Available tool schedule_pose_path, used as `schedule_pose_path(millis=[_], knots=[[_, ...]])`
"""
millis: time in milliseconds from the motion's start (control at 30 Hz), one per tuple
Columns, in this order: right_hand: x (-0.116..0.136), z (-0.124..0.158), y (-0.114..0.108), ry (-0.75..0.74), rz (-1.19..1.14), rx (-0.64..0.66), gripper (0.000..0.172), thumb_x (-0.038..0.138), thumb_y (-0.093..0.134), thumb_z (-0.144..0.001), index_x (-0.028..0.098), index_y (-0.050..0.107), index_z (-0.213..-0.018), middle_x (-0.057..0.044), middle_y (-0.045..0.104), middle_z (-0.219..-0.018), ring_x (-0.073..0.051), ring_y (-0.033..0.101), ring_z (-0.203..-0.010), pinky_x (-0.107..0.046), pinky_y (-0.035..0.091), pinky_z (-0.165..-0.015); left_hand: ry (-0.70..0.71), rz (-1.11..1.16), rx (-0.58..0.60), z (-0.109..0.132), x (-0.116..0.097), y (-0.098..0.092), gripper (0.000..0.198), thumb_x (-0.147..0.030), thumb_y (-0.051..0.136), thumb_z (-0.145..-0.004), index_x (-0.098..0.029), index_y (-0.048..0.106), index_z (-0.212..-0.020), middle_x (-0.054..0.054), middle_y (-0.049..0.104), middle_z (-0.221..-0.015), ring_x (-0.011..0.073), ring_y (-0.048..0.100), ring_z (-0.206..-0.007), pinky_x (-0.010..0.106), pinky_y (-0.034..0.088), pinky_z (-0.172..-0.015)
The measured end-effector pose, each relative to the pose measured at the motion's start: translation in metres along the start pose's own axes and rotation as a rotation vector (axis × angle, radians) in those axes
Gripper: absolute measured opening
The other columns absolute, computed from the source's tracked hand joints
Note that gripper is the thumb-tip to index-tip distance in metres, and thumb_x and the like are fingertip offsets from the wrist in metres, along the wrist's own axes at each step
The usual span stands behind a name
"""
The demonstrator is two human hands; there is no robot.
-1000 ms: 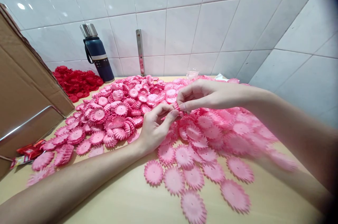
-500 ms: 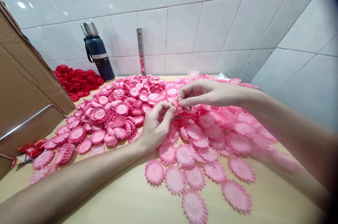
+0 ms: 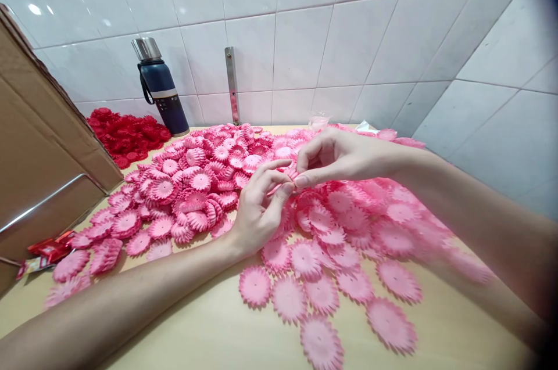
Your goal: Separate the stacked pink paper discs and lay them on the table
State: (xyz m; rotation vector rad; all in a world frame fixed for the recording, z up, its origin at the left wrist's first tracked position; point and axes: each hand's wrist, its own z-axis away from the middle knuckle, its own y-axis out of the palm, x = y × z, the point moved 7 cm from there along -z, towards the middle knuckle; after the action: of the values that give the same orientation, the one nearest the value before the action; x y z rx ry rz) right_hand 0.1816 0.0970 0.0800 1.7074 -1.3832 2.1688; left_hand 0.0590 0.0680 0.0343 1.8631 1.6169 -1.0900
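Note:
My left hand and my right hand meet over the middle of a light wooden table. Both pinch the same small pink toothed flower piece between fingertips, most of it hidden by the fingers. Beneath the hands spreads a wide heap of pink flower-shaped discs, thicker on the left. Flat pale pink discs lie in loose rows nearer to me on the right.
A pile of red flower pieces sits at the back left beside a dark blue flask with a steel cap. A cardboard box stands along the left edge, red wrappers at its foot. White tiled walls close the back and right.
The hands stay together in nearly the same spot; the fingers have shifted slightly around the pink piece, with my left hand's fingers raised a little more.

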Motion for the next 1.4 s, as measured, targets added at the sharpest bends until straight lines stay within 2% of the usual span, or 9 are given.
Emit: schedule_pose_path(millis=[200, 367, 500, 600, 733, 867, 1067, 1167, 1400], knots=[[-0.002, 0.001, 0.001, 0.011, -0.083, 0.043, 0.031, 0.040, 0.071, -0.081, 0.011, 0.066, -0.075, 0.002, 0.054, -0.061, -0.007, 0.042, -0.055, -0.023, 0.032, -0.048, 0.005, 0.009, 0.012, 0.001, -0.001, 0.002, 0.012, -0.026, 0.055, -0.093, -0.018, 0.062, -0.086, 0.011, 0.053, -0.120, 0.0262, 0.056, -0.117, 0.035, 0.057, -0.085], [-0.005, 0.000, -0.003, 0.042, -0.001, 0.001, 0.034, 0.045, 0.069, -0.082, 0.013, 0.064, -0.073, 0.003, 0.050, -0.060, -0.007, 0.039, -0.054, -0.023, 0.029, -0.046, -0.062, 0.029, 0.006, -0.001, 0.006, 0.001, 0.018, -0.032, 0.054, -0.093, -0.018, 0.062, -0.086, 0.010, 0.055, -0.113, 0.0245, 0.055, -0.117, 0.031, 0.056, -0.081], [0.002, 0.002, -0.005, 0.055, 0.114, -0.058, 0.030, 0.042, 0.070, -0.081, 0.015, 0.062, -0.071, 0.003, 0.047, -0.057, -0.007, 0.039, -0.052, -0.023, 0.028, -0.044, -0.043, -0.003, -0.004, -0.003, 0.002, -0.001, 0.025, -0.042, 0.062, -0.088, -0.017, 0.063, -0.083, 0.010, 0.058, -0.111, 0.0235, 0.056, -0.115, 0.027, 0.056, -0.076], [0.012, 0.002, 0.000, 0.043, 0.212, -0.053, 0.028, 0.039, 0.069, -0.082, 0.015, 0.063, -0.067, 0.003, 0.049, -0.057, -0.007, 0.040, -0.051, -0.022, 0.028, -0.044, -0.045, -0.042, 0.010, -0.003, -0.001, -0.001, 0.031, -0.045, 0.068, -0.082, -0.016, 0.062, -0.072, 0.009, 0.059, -0.109, 0.0226, 0.060, -0.108, 0.030, 0.056, -0.078], [0.021, 0.002, 0.005, 0.021, 0.281, -0.028, 0.028, 0.036, 0.066, -0.084, 0.014, 0.065, -0.066, 0.003, 0.052, -0.056, -0.006, 0.041, -0.049, -0.022, 0.028, -0.043, -0.012, -0.106, -0.003, -0.004, -0.003, -0.002, 0.034, -0.041, 0.069, -0.082, -0.015, 0.058, -0.063, 0.008, 0.063, -0.105, 0.0193, 0.062, -0.098, 0.033, 0.053, -0.085], [0.016, 0.002, 0.003, -0.006, 0.181, 0.008, 0.024, 0.036, 0.070, -0.082, 0.014, 0.071, -0.071, 0.004, 0.047, -0.054, -0.005, 0.036, -0.048, -0.021, 0.024, -0.041, 0.028, -0.066, 0.023, -0.004, -0.003, 0.001, 0.033, -0.042, 0.065, -0.085, -0.015, 0.058, -0.066, 0.008, 0.061, -0.101, 0.0175, 0.062, -0.093, 0.028, 0.054, -0.075], [0.006, 0.002, 0.003, -0.020, 0.004, 0.067, 0.025, 0.036, 0.069, -0.084, 0.012, 0.072, -0.077, 0.004, 0.049, -0.056, -0.006, 0.036, -0.051, -0.021, 0.026, -0.043, 0.070, -0.115, 0.057, -0.004, -0.006, 0.003, 0.026, -0.032, 0.057, -0.092, -0.017, 0.061, -0.072, 0.006, 0.061, -0.093, 0.0169, 0.061, -0.089, 0.031, 0.051, -0.084], [0.007, 0.002, 0.004, -0.040, -0.055, 0.083, 0.028, 0.038, 0.068, -0.085, 0.012, 0.068, -0.075, 0.004, 0.048, -0.057, -0.005, 0.036, -0.051, -0.021, 0.027, -0.045, 0.099, -0.129, 0.055, -0.003, -0.010, 0.002, 0.023, -0.026, 0.055, -0.093, -0.017, 0.062, -0.074, 0.007, 0.060, -0.099, 0.0173, 0.061, -0.095, 0.033, 0.051, -0.090], [-0.002, -0.002, 0.009, -0.052, -0.124, 0.111, 0.032, 0.039, 0.065, -0.089, 0.015, 0.052, -0.071, 0.006, 0.042, -0.063, -0.006, 0.034, -0.056, -0.022, 0.027, -0.049, 0.185, -0.227, -0.044, 0.002, -0.019, -0.002, 0.015, -0.020, 0.057, -0.092, -0.017, 0.066, -0.080, 0.008, 0.052, -0.106, 0.0193, 0.055, -0.106, 0.037, 0.049, -0.095]])
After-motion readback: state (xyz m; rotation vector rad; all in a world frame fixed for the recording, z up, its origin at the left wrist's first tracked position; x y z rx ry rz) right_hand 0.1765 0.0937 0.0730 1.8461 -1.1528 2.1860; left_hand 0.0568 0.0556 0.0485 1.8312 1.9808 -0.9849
